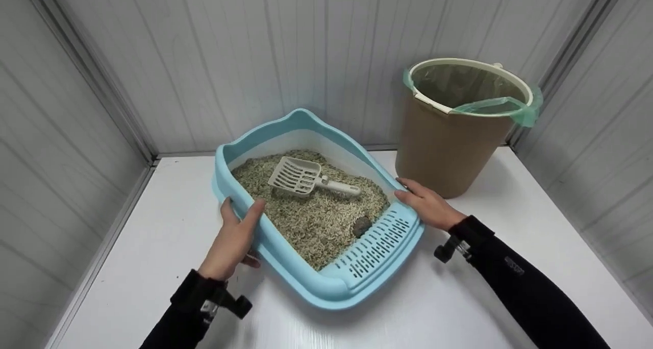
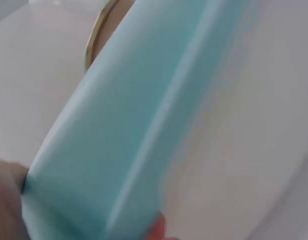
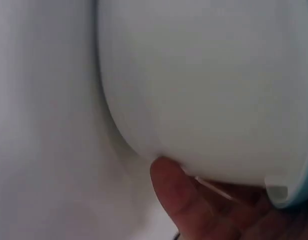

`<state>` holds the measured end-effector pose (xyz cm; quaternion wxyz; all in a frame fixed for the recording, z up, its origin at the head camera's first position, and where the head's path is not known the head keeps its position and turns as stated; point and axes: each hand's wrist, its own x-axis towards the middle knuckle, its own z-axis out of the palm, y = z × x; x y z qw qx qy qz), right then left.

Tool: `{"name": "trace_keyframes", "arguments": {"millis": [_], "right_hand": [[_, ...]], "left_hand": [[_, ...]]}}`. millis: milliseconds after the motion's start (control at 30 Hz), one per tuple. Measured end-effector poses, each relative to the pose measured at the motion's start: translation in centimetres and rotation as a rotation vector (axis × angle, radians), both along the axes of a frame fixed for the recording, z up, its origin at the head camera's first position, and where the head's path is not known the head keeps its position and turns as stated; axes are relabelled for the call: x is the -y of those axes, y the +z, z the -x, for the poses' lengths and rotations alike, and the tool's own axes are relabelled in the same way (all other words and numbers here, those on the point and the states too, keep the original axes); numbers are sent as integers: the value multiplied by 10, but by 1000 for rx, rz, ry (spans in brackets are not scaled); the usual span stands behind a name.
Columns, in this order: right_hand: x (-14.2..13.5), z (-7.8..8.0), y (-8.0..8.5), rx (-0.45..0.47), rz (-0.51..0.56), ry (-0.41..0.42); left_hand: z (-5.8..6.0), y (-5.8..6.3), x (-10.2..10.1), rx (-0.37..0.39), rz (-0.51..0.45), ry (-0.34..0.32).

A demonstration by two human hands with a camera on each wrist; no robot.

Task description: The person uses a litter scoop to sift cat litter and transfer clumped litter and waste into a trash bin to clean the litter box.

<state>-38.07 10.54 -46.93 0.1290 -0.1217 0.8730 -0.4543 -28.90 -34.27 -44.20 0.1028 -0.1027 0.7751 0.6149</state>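
Note:
A cat litter box (image 1: 291, 259) with a light blue rim and a white lower part sits at an angle in the head view. My left hand (image 1: 232, 244) grips its left side, thumb over the rim and the other fingers on the outside. On the opposite side, by the slotted front step, my right hand (image 1: 431, 206) holds the rim; in the right wrist view its fingers (image 3: 176, 192) reach under the white tub (image 3: 204, 95). A pale slotted litter scoop (image 1: 339, 187) lies on the grainy litter (image 1: 311, 221). One dark clump (image 1: 362, 226) rests beside the step.
Behind the right hand stands a brown trash bin (image 1: 444, 145) with a cream rim and a green bag (image 1: 530, 111) folded over it. Pale panel walls (image 1: 326, 58) enclose the white table (image 1: 158, 226) at the back and both sides.

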Motion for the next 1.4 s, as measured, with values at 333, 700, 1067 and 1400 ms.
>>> {"name": "trace_keyframes", "arguments": {"millis": [333,700,1067,1400], "right_hand": [[25,-62,-10,-24,86,-320],[78,-119,-21,-105,205,-456],[35,-81,-21,42,143,-543],[64,-117,-17,96,288,-612]], "left_hand": [[48,5,56,-89,245,-26],[133,0,92,-318,229,-181],[95,-6,79,-319,189,-123],[90,17,106,-141,219,-178]]}}
